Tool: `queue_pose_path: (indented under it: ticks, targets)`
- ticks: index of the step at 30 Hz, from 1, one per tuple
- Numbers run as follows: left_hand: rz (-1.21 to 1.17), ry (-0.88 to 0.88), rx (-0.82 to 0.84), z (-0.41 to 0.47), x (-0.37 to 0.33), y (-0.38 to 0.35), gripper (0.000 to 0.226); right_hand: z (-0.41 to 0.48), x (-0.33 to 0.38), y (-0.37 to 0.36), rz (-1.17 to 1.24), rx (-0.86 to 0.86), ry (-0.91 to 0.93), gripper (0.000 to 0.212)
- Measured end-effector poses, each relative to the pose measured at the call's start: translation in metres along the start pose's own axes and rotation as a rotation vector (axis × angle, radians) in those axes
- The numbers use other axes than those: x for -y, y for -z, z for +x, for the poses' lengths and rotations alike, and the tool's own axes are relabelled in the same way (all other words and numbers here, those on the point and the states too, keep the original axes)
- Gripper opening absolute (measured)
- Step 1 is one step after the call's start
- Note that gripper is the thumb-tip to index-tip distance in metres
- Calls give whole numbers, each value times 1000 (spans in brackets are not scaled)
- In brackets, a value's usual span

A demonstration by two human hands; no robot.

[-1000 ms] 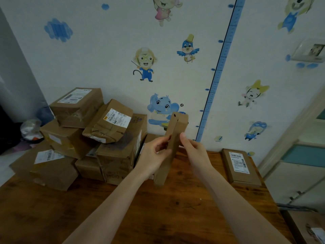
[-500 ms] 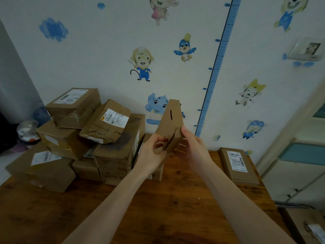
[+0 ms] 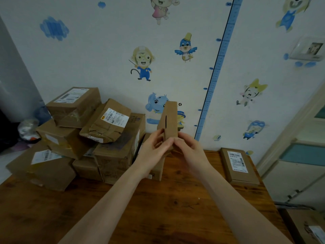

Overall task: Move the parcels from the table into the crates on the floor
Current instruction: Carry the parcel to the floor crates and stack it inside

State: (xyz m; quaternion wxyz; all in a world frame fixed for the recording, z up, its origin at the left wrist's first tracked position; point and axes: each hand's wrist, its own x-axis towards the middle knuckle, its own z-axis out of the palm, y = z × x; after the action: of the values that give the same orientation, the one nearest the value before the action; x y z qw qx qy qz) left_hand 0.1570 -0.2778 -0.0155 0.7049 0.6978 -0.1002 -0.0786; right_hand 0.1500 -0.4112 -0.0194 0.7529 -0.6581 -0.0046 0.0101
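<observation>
Pinching slim parcel (image 3: 169, 118) near its lower end, left hand (image 3: 154, 153) and right hand (image 3: 190, 152) side by side, fingers curled round it, fingertips nearly touching. Swung from broad face half a second back to narrow slotted edge toward camera now. Held above table (image 3: 175, 208), apparently clear of it, lower end hidden by hands; ready for carrying floorward. Long axis near upright, top leaning slightly right.
</observation>
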Motion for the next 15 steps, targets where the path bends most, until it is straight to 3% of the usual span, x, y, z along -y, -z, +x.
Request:
queue_pose_path:
  ticks: [15]
  targets:
    - [8, -63, 38, 2, 2, 1, 51, 4, -5, 6, 120, -2, -10, 31]
